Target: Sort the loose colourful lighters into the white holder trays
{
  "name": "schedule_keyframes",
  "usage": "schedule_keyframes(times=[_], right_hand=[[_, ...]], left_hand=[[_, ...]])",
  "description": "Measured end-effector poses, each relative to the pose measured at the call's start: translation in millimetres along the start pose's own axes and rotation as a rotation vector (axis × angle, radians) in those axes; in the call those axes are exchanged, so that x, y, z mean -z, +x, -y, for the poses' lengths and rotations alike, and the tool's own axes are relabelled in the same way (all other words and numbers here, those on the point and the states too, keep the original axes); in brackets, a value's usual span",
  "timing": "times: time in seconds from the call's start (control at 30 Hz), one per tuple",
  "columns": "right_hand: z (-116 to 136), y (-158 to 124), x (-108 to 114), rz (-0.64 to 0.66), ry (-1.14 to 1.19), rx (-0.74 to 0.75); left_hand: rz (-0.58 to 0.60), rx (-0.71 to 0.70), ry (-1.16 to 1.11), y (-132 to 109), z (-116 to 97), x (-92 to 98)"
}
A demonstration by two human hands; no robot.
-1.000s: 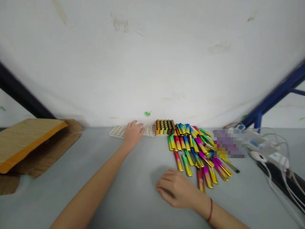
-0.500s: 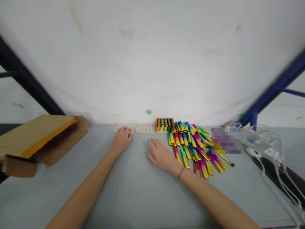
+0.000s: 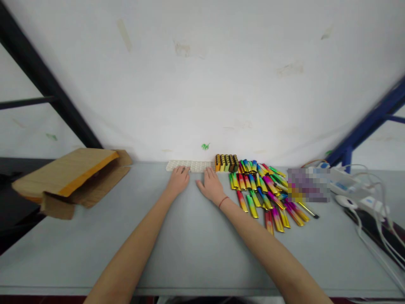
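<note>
Two white dimpled trays lie end to end against the wall: the left tray (image 3: 174, 164) and the right tray (image 3: 201, 166). My left hand (image 3: 179, 180) rests at the front edge of the left tray, fingers stretched out over its rim. Against the front edge of the right tray lies my right hand (image 3: 211, 185), its fingers extended and thumb apart. I see nothing held in either hand. Right of the trays stands a block of upright lighters (image 3: 226, 163) with dark tops. Beside it spreads a pile of shiny rainbow-and-gold flat sleeves (image 3: 261, 191).
An opened cardboard box (image 3: 72, 175) sits at the left of the grey table (image 3: 190, 253). On the right are a power strip (image 3: 351, 185) with white cables, a white mouse-like device (image 3: 346, 202) and a pen-like stick (image 3: 308, 210). One patch there is pixelated.
My right hand has moved forward to the right tray. My left hand has slid back from atop the left tray to its front edge. The trays now sit in line; the view has shifted.
</note>
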State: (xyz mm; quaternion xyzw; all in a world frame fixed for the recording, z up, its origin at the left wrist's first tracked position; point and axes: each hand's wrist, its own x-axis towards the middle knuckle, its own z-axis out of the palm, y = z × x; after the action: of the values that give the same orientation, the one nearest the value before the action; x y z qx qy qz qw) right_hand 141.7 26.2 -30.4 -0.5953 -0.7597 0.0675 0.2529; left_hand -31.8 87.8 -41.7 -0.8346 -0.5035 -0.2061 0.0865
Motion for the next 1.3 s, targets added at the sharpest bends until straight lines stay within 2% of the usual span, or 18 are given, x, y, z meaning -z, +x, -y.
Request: schedule_keyframes(times=[0.17, 0.33, 0.43, 0.53, 0.63, 0.77, 0.9, 1.07, 1.3], right_hand=[[10, -27, 4, 0.013, -0.007, 0.054], [6, -65, 18, 0.051, 0.066, 0.148], [-3, -78, 29, -0.021, 0.241, 0.054], [-13, -83, 41, -0.047, 0.428, -0.010], [-21, -83, 51, -0.003, 0.510, -0.002], [-24, -83, 58, 0.050, 0.512, 0.048], [-23, -85, 57, 0.046, 0.460, 0.053], [-24, -85, 56, 0.061, 0.328, 0.039], [-24, -85, 56, 0.082, 0.326, 0.052]], left_hand=[[-0.173, 0.023, -0.052, -8, -20, 6.2], [-0.063, -0.087, -0.129, -22, -65, 19.4], [-0.011, -0.162, -0.227, -31, -89, 24.2], [-0.025, -0.223, -0.323, -36, -102, 23.3], [-0.024, -0.265, -0.387, -38, -105, 19.6], [0.020, -0.305, -0.400, -37, -98, 17.3], [0.086, -0.317, -0.391, -38, -92, 17.2], [0.173, -0.279, -0.328, -41, -95, 16.6], [0.173, -0.293, -0.341, -39, -92, 9.7]])
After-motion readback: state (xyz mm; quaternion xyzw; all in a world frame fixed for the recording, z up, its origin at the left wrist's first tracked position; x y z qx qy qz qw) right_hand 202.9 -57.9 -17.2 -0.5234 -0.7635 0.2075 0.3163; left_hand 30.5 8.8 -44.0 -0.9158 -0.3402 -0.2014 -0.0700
